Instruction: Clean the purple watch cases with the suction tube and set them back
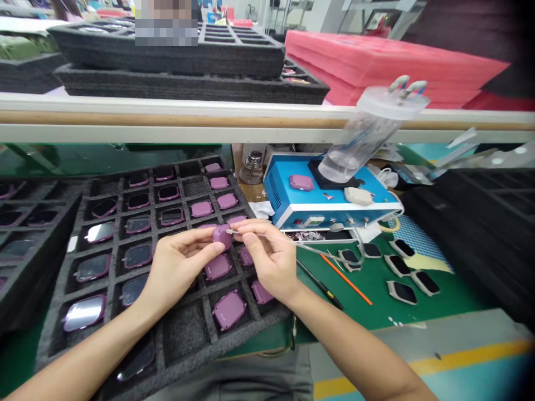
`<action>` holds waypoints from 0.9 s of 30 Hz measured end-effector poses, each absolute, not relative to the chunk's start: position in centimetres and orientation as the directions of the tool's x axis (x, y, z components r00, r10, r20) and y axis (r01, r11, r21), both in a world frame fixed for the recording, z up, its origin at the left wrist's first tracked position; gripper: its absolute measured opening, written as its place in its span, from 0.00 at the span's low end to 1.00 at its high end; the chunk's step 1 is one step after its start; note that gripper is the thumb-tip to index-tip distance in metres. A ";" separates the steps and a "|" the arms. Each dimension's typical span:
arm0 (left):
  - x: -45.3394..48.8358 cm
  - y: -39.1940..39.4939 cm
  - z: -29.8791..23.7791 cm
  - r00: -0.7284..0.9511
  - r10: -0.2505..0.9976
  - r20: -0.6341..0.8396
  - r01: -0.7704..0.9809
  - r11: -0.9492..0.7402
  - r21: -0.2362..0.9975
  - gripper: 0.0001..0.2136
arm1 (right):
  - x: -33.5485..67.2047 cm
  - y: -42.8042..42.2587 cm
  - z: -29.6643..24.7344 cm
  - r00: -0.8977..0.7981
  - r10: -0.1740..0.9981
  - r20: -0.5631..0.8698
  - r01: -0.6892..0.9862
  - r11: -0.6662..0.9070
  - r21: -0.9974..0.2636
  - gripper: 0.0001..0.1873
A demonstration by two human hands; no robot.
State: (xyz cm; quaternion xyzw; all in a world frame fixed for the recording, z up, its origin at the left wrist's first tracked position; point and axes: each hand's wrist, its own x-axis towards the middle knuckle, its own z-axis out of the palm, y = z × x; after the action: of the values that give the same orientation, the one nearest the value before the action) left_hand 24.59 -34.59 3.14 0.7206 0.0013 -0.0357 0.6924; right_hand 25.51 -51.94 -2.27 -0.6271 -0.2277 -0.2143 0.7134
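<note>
My left hand [178, 264] pinches a small purple watch case [222, 236] between thumb and fingers, above the foam tray. In my right hand [273, 262] is a thin needle-like tool [234, 231], its tip at the case's right edge; I cannot tell whether it touches. A clear thin tube trails from that hand toward the right. Beneath both hands lies the dark grey foam tray [196, 289], divided into compartments. Purple watch cases [229, 309] lie in its right columns, and cases with dark glassy faces [92, 267] in its left ones. My fingers partly hide some compartments.
A blue control box [334, 210] stands behind on the right, bearing a clear cylinder [351, 139] and a purple case [301, 182]. Several pale-framed watches [402, 292], an orange stick [346, 279] and a black pen-like tool [321, 284] lie on the green mat. A shelf edge [167, 133] crosses behind.
</note>
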 end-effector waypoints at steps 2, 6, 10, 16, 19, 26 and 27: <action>24.6 -34.6 3.1 0.997 -0.051 -0.056 0.054 -0.033 0.998 0.17 | 25.5 -51.9 -2.3 0.807 -0.019 0.591 0.588 0.127 -0.799 0.08; 24.7 -34.6 3.0 0.997 -0.062 -0.046 0.044 -0.031 0.999 0.17 | 25.4 -51.9 -2.3 0.808 -0.025 0.589 0.587 0.123 -0.800 0.08; 24.7 -34.5 3.1 0.997 -0.069 -0.040 0.038 -0.040 0.998 0.17 | 25.5 -51.8 -2.2 0.808 -0.030 0.588 0.586 0.128 -0.800 0.07; 24.6 -34.5 3.2 0.997 -0.059 -0.051 0.049 -0.038 0.998 0.18 | 25.5 -51.7 -2.1 0.810 -0.032 0.585 0.584 0.131 -0.801 0.07; 24.6 -34.4 3.1 0.997 -0.061 -0.051 0.048 -0.040 0.998 0.19 | 25.5 -51.7 -2.2 0.814 -0.031 0.579 0.578 0.129 -0.806 0.07; 24.6 -34.4 3.0 0.997 -0.069 -0.045 0.042 -0.053 0.998 0.18 | 25.6 -51.7 -2.2 0.808 -0.025 0.589 0.586 0.140 -0.798 0.07; 24.6 -34.4 3.0 0.996 -0.070 -0.046 0.042 -0.054 0.998 0.18 | 25.6 -51.7 -2.2 0.808 -0.024 0.589 0.586 0.139 -0.798 0.07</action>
State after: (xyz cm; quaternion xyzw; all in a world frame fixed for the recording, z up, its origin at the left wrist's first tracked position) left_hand 24.58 -34.42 3.01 0.7247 -0.0097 -0.0409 0.6878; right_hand 25.62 -51.70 -2.17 -0.6209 -0.2263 -0.2121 0.7199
